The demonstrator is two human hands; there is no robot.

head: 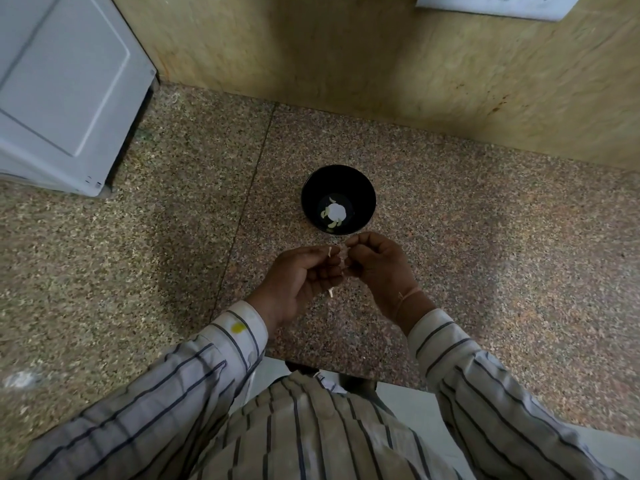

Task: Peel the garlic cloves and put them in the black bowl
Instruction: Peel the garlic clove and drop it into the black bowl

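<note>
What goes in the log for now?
step: peeling | left hand: pinches garlic clove | right hand: pinches same clove | black bowl: peeled cloves inside

Dim, diffuse overhead lighting; soft shadows at centre; white glare inside black bowl (311,200); wide-angle bending at edges; slightly soft throughout.

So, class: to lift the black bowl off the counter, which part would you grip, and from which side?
Probably the rim of the black bowl, on its right, thumb outside and fingers inside. It stands upright and flares to a wide open top, peeled cloves lie only at the bottom, and the left hand and right hand, pinching a garlic clove, crowd its near edge.
</note>
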